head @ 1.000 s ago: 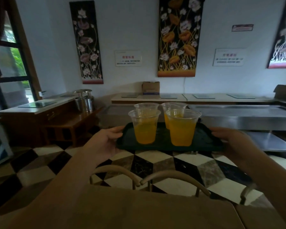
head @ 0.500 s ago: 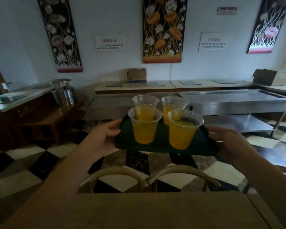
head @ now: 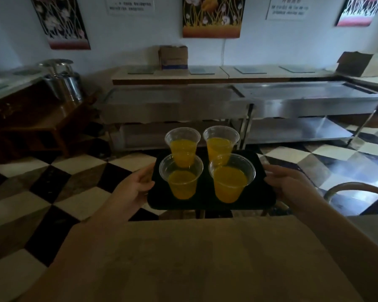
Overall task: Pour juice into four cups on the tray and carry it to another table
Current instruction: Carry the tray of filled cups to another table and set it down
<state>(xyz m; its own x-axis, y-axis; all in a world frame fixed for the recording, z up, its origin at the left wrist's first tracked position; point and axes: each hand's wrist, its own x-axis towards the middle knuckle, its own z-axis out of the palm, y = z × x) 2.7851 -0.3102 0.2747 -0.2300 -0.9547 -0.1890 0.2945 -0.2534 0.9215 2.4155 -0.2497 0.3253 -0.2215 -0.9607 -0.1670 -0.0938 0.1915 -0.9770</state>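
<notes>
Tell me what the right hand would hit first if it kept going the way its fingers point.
The right hand points inward along the tray it grips, so it would probably first meet the near right cup. Depth is hard to judge.

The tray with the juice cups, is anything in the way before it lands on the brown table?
Nothing visible blocks it. The tray, held by the left hand and right hand, hangs just beyond the brown table, whose visible top is bare.

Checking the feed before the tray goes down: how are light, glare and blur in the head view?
Head view: room dim, wall signs too blurred to read; glare on the glossy floor at right; wide-angle bending at the edges; the four cups on the tray stay clear, both hands dark.
</notes>
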